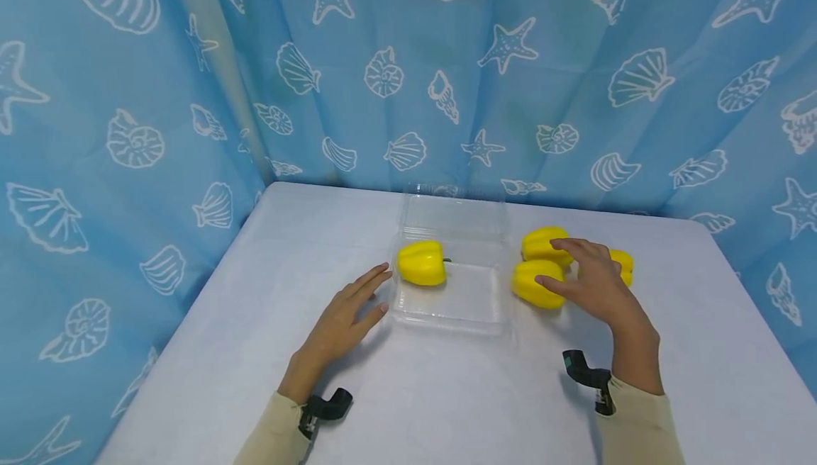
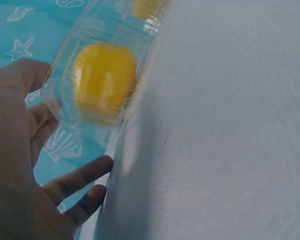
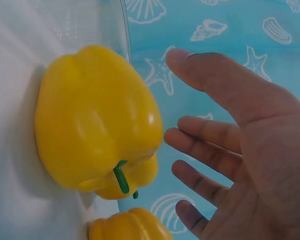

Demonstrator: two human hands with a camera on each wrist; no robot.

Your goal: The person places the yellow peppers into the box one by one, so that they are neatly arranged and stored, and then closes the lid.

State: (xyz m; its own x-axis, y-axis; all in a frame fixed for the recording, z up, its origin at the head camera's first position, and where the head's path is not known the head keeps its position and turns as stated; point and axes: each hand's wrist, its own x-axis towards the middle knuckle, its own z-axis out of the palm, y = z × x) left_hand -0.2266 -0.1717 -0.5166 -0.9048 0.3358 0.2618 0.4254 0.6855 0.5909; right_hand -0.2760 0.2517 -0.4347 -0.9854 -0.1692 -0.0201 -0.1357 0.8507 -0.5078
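Note:
A clear plastic clamshell container (image 1: 469, 291) lies open on the table, one yellow bell pepper (image 1: 421, 264) inside its near half at the left. My left hand (image 1: 345, 320) is at the container's left side, fingers extended; in the left wrist view its thumb (image 2: 36, 75) meets the plastic edge. Over a group of yellow bell peppers to the right of the container hovers my right hand (image 1: 596, 281), thumb and fingers apart. The right wrist view shows a gap between that hand and the nearest yellow bell pepper (image 3: 97, 117), which has a green stem. Part of the group is hidden behind the hand.
The container's raised lid (image 1: 453, 215) reaches towards the back edge of the white-covered table (image 1: 447, 401). A blue curtain (image 1: 357, 75) with white shells and starfish hangs behind and at the sides. Black wrist cameras sit on both forearms.

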